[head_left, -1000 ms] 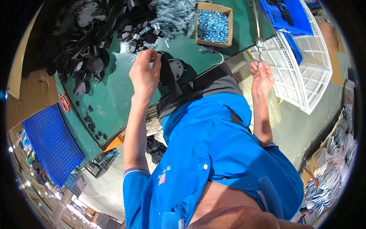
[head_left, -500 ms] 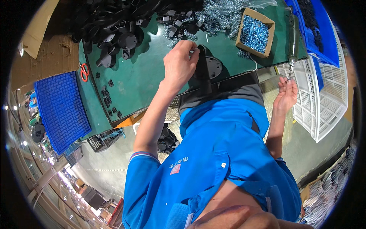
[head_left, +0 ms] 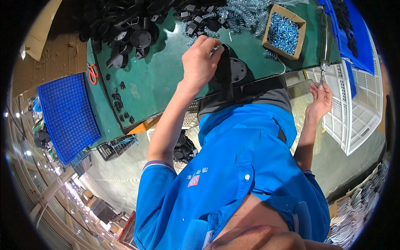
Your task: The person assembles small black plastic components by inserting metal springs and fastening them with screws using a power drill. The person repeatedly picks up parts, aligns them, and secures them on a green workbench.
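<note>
Near the front edge of the green table (head_left: 150,91) lies a black plastic part (head_left: 236,71) with a rounded, flat end. My left hand (head_left: 201,60) is closed at this part's upper end, thumb and forefinger pinched together; anything small between them is hidden. Off to the right, a power screwdriver (head_left: 326,39) lies with its bit pointing toward me past the table edge. My right hand (head_left: 320,101) has its fingertips closed around the bit's tip. Whether a screw sits there is too small to tell.
A cardboard box of bluish screws (head_left: 284,33) stands right of a heap of springs (head_left: 246,16). Black parts (head_left: 139,37) are piled at the far left. Red-handled scissors (head_left: 93,74), a blue grid mat (head_left: 68,116), a blue bin (head_left: 354,37) and white crates (head_left: 354,121) surround the work area.
The whole view has shifted slightly. My left hand stays pinched at the black part, and my right fingertips stay at the screwdriver's tip, with the fingers drawn a little closer around it.
</note>
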Tool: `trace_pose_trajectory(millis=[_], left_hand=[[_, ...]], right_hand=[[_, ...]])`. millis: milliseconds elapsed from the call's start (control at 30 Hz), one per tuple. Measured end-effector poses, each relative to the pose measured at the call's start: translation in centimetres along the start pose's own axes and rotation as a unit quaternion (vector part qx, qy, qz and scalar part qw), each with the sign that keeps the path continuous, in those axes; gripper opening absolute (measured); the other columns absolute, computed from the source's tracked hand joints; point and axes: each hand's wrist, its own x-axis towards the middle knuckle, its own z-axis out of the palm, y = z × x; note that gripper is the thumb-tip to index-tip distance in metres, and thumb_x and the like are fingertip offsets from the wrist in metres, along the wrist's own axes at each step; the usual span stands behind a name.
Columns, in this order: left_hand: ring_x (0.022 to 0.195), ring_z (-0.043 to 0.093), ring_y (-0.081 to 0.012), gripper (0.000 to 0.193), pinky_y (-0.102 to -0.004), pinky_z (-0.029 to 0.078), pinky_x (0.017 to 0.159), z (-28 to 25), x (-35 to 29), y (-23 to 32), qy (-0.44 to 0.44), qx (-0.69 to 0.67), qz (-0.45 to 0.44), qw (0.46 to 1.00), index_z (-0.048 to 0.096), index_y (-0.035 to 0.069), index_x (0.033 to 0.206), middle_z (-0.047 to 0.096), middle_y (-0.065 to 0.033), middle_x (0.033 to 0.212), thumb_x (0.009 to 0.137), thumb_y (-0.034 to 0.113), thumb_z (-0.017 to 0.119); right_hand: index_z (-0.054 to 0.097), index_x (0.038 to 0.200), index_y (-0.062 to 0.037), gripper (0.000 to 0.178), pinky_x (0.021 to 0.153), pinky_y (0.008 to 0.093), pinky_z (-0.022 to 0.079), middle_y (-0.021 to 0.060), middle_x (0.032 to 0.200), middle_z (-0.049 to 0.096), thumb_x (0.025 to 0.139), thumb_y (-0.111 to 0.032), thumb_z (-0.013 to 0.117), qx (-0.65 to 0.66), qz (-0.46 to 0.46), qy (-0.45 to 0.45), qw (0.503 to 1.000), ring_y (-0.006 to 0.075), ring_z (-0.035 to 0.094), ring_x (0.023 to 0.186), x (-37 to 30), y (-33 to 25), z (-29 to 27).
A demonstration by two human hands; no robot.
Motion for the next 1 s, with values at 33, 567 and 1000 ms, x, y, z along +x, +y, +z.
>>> trace_pose_trajectory(millis=[33, 567, 1000], left_hand=[[0.074, 0.065, -0.0246, 0.015, -0.0340, 0.051, 0.066, 0.1, 0.0, 0.1, 0.004, 0.016, 0.007, 1.000, 0.070, 0.005, 0.095, 0.065, -0.0091, 0.088, 0.081, 0.010, 0.073], [0.088, 0.064, -0.0322, 0.041, -0.0414, 0.053, 0.070, -1.2, 5.1, -5.1, 0.065, 0.198, -0.105, 0.972, 0.065, 0.003, 0.105, 0.063, -0.0132, 0.097, 0.073, 0.023, 0.081], [0.087, 0.064, -0.0169, 0.065, -0.0269, 0.052, 0.068, -1.1, -1.5, 1.4, 0.132, -0.200, 0.075, 0.968, 0.051, 0.002, 0.129, 0.062, -0.0090, 0.102, 0.070, -0.007, 0.076]], right_hand=[[0.058, 0.116, 0.0065, 0.024, 0.071, 0.0272, 0.056, 0.0158, 0.099, 0.067, 0.095, -0.004, 0.062, 0.000, 0.007, 0.005, 1.000, 0.0230, 0.070, 0.085, 0.0, -0.1, 0.1], [0.059, 0.115, 0.0107, 0.023, 0.073, 0.0278, 0.056, 0.0201, 0.105, 0.069, 0.096, -0.001, 0.057, -0.110, -0.193, -0.029, 0.975, 0.0241, 0.070, 0.092, 0.4, -6.9, 2.6], [0.067, 0.108, 0.0001, 0.029, 0.063, 0.0239, 0.051, 0.0078, 0.094, 0.067, 0.079, 0.001, 0.072, -0.074, -0.214, -0.461, 0.858, 0.0132, 0.065, 0.081, -5.3, -9.5, 19.3]])
